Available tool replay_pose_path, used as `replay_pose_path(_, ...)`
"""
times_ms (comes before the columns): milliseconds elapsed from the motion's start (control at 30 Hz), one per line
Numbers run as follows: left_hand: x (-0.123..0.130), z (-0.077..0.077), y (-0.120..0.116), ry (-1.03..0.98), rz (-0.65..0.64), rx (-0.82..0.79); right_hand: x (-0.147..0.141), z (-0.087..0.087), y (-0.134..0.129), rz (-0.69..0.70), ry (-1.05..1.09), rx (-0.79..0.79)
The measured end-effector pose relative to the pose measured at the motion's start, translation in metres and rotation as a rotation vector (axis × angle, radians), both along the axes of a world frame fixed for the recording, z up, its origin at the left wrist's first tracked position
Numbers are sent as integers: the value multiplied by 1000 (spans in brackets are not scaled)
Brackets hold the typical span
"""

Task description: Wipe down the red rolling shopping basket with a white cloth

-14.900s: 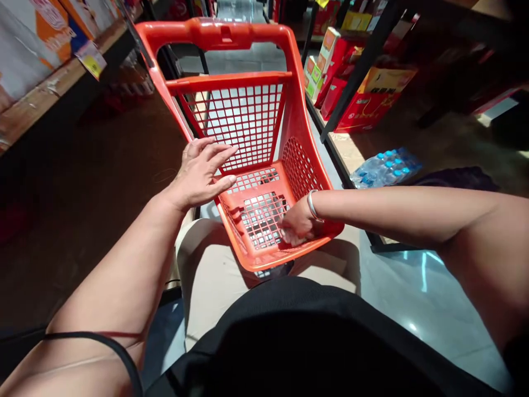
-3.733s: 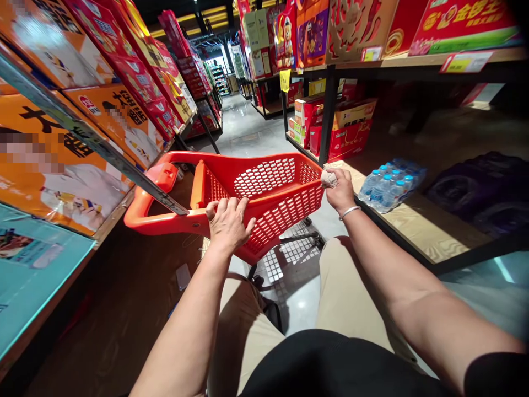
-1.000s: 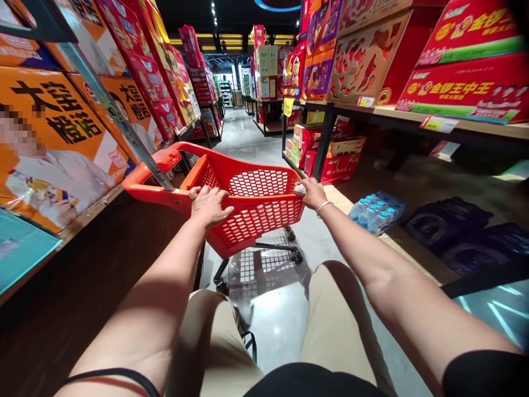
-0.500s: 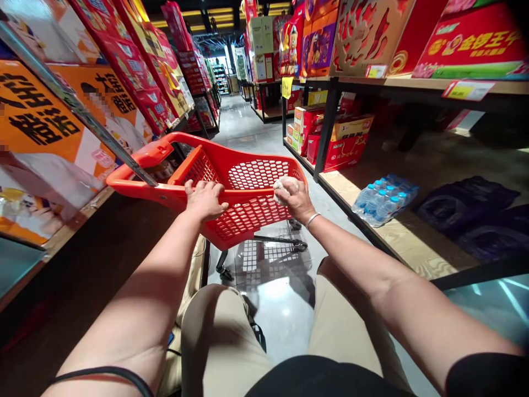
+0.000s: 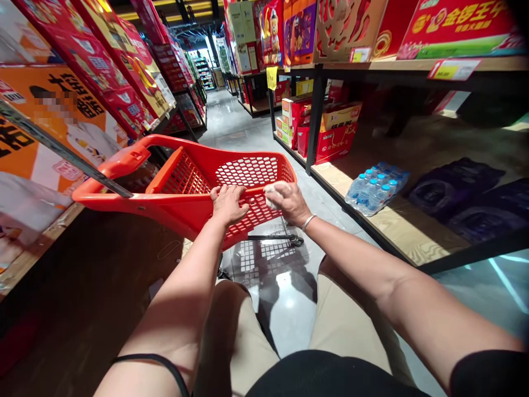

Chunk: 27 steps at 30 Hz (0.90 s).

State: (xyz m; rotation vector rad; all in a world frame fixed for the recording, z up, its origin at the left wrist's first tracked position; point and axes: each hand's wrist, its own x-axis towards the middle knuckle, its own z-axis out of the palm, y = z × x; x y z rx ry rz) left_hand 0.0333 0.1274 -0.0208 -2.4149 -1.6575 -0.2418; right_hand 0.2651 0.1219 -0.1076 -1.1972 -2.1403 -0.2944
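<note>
An orange-red plastic shopping cart (image 5: 173, 207) with honeycomb-mesh sides stands sideways ahead of me, its handle to the left. My left hand (image 5: 229, 205) lies over the near rim about midway along, fingers hooked over the edge and thumb out to the right. Closer to the cart's right end, my right hand (image 5: 291, 203) is closed around a crumpled white cloth (image 5: 273, 196) and presses it against the rim. A band circles my right wrist. The cart's basket shows only its mesh walls and a folded orange flap (image 5: 178, 173).
A metal pole (image 5: 70, 151) slants down to the cart's handle end. Shelves of boxed goods (image 5: 95, 60) line the left. On the right lower shelf (image 5: 333, 184) sit a pack of water bottles (image 5: 376, 187) and dark purple packs (image 5: 457, 184). Tiled floor (image 5: 231, 110) runs along the aisle.
My left hand has slid rightward along the rim, closer to my right hand. The cart and shelves have shifted left in view. The cloth stays in my right hand.
</note>
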Motion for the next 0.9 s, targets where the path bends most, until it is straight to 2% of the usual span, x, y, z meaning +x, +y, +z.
replay_pose_path(67,1,1,0,-17,6,-3,6,5,5,-20,71,34)
replay_pose_path(100,2,2,-1,-22,6,-7,7,2,5,-12,80,13)
replay_pose_path(233,2,4,-4,-18,-14,-34,1,-34,-12,66,1,-209)
replay_pose_path(300,0,4,-6,-12,-20,-48,-1,-40,-19,113,-73,-279)
replay_pose_path(367,-2,4,-6,-10,-20,-53,4,-27,-22,159,-110,-241)
replay_pose_path(433,-4,4,-7,-13,-20,-51,16,-1,-20,170,-60,-108)
replay_pose_path(500,-6,4,-8,-15,-22,-43,31,26,-16,102,48,20)
replay_pose_path(567,-6,3,-9,-18,-23,-31,41,43,-13,-19,150,43)
replay_pose_path(633,-6,2,-11,-26,-26,-22,39,46,-16,-124,204,-30)
replay_pose_path(700,-5,0,-13,-39,-32,-13,24,40,-23,-153,203,-98)
replay_pose_path(800,-3,-1,-15,-54,-54,-3,-9,33,-35,-9,96,-99)
replay_pose_path(900,-3,-1,-17,-61,-69,-2,-25,39,-40,98,-37,-100)
